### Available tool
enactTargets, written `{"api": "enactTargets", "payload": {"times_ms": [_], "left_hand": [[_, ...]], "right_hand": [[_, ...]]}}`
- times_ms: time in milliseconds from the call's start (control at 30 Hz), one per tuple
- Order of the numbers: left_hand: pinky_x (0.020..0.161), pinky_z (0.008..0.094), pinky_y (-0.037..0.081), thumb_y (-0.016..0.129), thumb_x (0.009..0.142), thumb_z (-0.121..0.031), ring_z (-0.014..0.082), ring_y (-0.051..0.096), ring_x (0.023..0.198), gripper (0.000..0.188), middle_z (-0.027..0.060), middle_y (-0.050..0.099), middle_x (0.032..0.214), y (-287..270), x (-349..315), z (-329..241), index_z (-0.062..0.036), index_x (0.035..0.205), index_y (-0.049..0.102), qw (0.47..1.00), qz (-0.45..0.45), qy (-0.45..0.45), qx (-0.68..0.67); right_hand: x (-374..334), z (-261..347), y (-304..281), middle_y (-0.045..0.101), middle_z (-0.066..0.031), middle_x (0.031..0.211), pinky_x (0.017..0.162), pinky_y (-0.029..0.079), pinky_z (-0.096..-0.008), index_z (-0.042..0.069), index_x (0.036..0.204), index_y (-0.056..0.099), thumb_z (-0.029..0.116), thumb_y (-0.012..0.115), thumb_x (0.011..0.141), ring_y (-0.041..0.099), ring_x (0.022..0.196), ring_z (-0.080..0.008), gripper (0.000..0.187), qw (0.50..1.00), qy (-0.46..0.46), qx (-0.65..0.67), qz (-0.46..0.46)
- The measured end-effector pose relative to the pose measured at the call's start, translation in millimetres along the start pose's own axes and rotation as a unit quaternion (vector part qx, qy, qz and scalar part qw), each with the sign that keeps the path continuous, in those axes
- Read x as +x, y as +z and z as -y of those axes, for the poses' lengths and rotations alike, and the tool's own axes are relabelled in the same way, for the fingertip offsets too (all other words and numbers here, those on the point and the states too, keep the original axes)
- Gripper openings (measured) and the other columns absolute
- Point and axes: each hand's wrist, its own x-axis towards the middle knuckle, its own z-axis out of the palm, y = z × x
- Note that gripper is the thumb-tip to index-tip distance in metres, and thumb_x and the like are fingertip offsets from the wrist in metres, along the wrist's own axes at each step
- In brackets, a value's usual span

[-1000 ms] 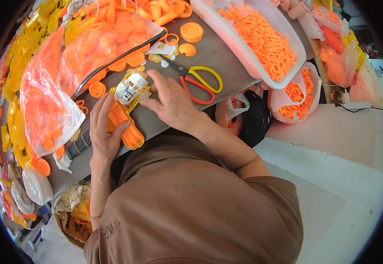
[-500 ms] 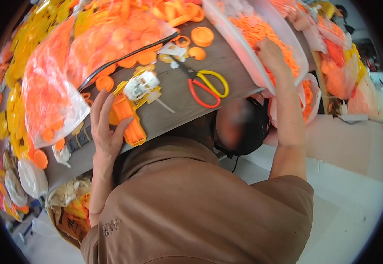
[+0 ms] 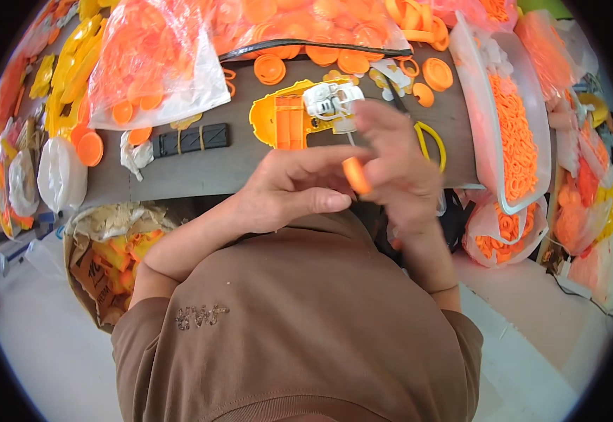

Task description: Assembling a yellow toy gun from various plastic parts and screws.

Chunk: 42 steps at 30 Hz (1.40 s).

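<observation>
One orange piece (image 3: 356, 176) sits between parted left grip (image 3: 275, 191) and blurred right grip (image 3: 406, 172).

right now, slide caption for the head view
A small orange piece between left hand and right hand, a yellow casing on the table beyond.

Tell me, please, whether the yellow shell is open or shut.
Open: no cover lies over the yellow shell, leaving its orange part and white part exposed.
</observation>
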Motion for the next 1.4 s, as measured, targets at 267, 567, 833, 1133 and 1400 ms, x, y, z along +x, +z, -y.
{"api": "enactTargets", "payload": {"times_ms": [267, 567, 833, 1133, 1400], "left_hand": [[0.061, 0.0312, 0.049, 0.069, 0.077, -0.004, 0.0209, 0.063, 0.071, 0.017, 0.0104, 0.063, 0.085, -28.4, -9.7, 1.4, 0.0010, 0.091, 0.062, 0.904, 0.111, 0.139, 0.390], [0.064, 0.0366, 0.047, 0.069, 0.067, -0.008, 0.0261, 0.057, 0.075, 0.027, 0.0094, 0.059, 0.088, -49.9, -3.9, 9.4, -0.0022, 0.092, 0.061, 0.678, 0.068, 0.318, 0.659], [0.100, 0.0441, 0.036, 0.071, 0.072, -0.022, 0.0339, 0.042, 0.123, 0.054, 0.0156, 0.046, 0.132, -66.9, 7.2, 8.7, -0.0022, 0.120, 0.055, 0.654, -0.057, 0.261, 0.708], [0.100, 0.0454, 0.035, 0.070, 0.074, -0.020, 0.0355, 0.041, 0.122, 0.039, 0.0148, 0.044, 0.129, -71.0, 9.8, 15.6, -0.0209, 0.112, 0.063, 0.644, -0.039, 0.269, 0.715], [0.100, 0.0456, 0.035, 0.066, 0.076, -0.023, 0.0344, 0.041, 0.119, 0.031, 0.0152, 0.044, 0.127, -70.9, 10.7, 17.6, -0.0213, 0.107, 0.067, 0.588, -0.041, 0.273, 0.760]], "right_hand": [[-14.1, -5.7, 18.0, 0.047, -0.0179, 0.124, 0.089, 0.041, -0.0359, 0.004, 0.089, 0.063, 0.012, 0.070, 0.078, 0.050, 0.108, -0.0261, 0.015, 0.992, 0.090, 0.047, 0.076], [-20.7, -4.4, 25.9, 0.054, -0.0116, 0.075, 0.058, 0.044, -0.0320, 0.000, 0.095, 0.058, -0.005, 0.066, 0.074, 0.055, 0.064, -0.0267, 0.023, 0.955, 0.138, -0.229, 0.125], [-9.1, -40.6, 20.1, 0.055, -0.0140, 0.079, 0.057, 0.046, -0.0365, -0.001, 0.096, 0.055, -0.007, 0.064, 0.075, 0.057, 0.067, -0.0306, 0.024, 0.898, 0.056, -0.432, 0.064], [4.7, -36.6, 18.8, 0.052, -0.0145, 0.077, 0.056, 0.045, -0.0396, 0.001, 0.088, 0.050, 0.002, 0.062, 0.079, 0.057, 0.068, -0.0336, 0.014, 0.861, 0.088, -0.477, 0.152], [6.8, -36.8, 17.0, 0.055, -0.0161, 0.077, 0.057, 0.046, -0.0410, -0.001, 0.085, 0.048, 0.002, 0.061, 0.080, 0.057, 0.069, -0.0357, 0.014, 0.831, 0.105, -0.508, 0.201]]}}
